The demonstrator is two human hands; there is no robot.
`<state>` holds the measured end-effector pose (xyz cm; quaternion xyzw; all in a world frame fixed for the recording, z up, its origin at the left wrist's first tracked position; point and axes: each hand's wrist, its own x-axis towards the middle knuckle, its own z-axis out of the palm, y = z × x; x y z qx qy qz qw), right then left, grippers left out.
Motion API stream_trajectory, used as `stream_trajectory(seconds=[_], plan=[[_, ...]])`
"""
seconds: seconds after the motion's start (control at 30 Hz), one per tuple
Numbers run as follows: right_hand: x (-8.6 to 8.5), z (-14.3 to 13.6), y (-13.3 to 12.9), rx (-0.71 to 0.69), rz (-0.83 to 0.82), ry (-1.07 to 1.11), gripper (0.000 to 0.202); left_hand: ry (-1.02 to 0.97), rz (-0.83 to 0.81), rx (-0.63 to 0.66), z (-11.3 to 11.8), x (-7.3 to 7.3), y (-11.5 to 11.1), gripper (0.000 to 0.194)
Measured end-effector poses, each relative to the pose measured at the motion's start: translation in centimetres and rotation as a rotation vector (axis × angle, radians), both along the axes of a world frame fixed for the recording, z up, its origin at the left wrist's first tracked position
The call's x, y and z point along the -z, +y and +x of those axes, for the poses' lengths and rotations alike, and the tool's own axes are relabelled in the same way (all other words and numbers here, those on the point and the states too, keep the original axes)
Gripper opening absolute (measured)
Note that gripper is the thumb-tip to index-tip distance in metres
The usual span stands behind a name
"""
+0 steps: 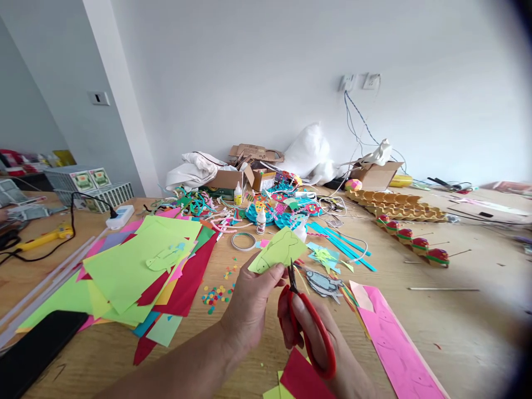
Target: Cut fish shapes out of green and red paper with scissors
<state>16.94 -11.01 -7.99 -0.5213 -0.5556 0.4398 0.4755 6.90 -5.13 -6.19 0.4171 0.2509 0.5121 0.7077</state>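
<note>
My left hand [251, 302] pinches the lower edge of a yellow-green piece of paper [279, 249] that carries a drawn outline, partly a fish shape. In my right hand [322, 327] are red-handled scissors [326, 346], fingers through the loops. The dark blades point up at the paper's lower right edge, close to my left thumb; whether they touch the paper I cannot tell. Just right of the blades lies a grey-blue paper fish [322, 284]. Below my right hand rest red paper scraps [305, 377] and yellow-green ones.
Coloured paper sheets [137, 266] pile up at left, near a black phone [41, 349] and a yellow glue gun [44, 238]. A pink strip [399, 343] lies at right, below egg-carton pieces [399, 208]. A tape roll [243, 241], glue bottle [261, 220] and craft scraps stand beyond.
</note>
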Motion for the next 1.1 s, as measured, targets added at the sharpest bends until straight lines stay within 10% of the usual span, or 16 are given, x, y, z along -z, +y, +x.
stream_trajectory(seconds=[1.1], plan=[[1.1,0.1,0.4,0.031,-0.022,-0.067,0.048,-0.112,-0.036,-0.005,0.3,0.0,-0.9,0.022]])
